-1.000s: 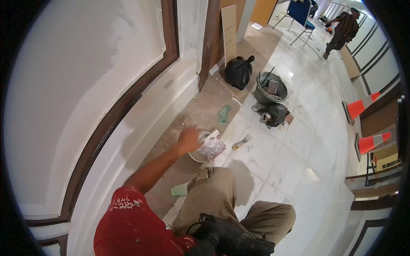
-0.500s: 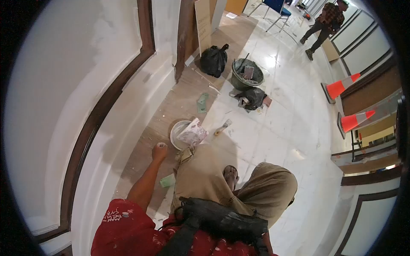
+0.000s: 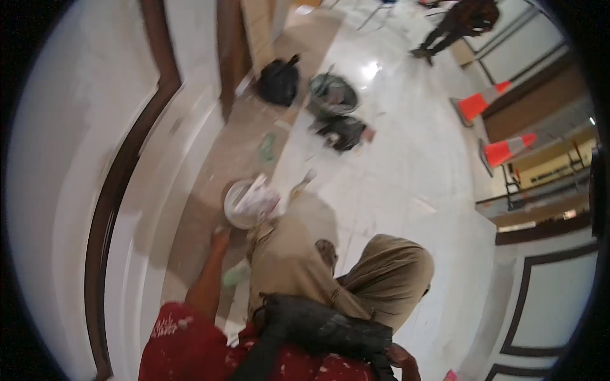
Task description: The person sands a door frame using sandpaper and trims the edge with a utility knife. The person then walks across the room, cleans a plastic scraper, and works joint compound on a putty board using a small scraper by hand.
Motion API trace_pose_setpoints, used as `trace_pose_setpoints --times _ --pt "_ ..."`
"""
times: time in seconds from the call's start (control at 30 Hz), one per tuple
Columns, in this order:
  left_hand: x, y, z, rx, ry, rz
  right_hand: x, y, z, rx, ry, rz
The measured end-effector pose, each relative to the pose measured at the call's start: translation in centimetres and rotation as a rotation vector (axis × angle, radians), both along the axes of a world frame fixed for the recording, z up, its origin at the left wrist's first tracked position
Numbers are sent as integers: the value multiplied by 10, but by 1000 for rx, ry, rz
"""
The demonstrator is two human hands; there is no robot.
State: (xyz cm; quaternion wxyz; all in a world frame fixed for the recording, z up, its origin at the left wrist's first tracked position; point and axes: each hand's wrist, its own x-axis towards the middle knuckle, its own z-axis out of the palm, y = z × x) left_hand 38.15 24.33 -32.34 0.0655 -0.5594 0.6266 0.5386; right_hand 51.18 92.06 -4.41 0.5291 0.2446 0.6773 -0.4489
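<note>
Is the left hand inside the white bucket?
No, the left hand is outside the white bucket, with none of it over the rim.

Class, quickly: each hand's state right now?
Left hand: too blurred to tell open from closed; no held object visible.
Right hand: cannot be told; only some arm shows.

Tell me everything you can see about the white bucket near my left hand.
The white bucket is round and open-topped, plastic by its look, though blur softens detail. It sits upright on the floor, about where the brown strip meets the white tile. A crumpled, pinkish-white bag lies across its right side in the picture, hiding part of the rim. The left hand is just below it in view; whether hand or bent knee touches it can't be made out.
</note>
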Motion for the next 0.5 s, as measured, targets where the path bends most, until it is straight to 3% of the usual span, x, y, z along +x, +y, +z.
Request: trace_pose_setpoints --times 0.03,0.07,0.13,0.2,0.27,0.33,0.47,0.5 --pt "-5 4 20 54 -15 -2 -2 -1 21 88 -47 -343" --pt "-3 -9 -37 -31 -25 -102 -20 -3 38 193 -85 -660" --pt "-7 1 -5 -62 3 -71 -30 -18 55 151 -65 -429" --pt "-10 11 -5 -239 -83 -56 -38 -31 63 103 -57 -209" --pt "-15 11 7 -67 -58 103 -67 -44 59 81 -71 -61" --pt "-13 15 -11 58 219 204 -117 -53 47 127 -29 -14" --pt "-35 30 0 124 187 131 -239 -72 31 183 239 140" --pt "-30 36 -28 59 185 142 -272 -82 28 194 318 194"
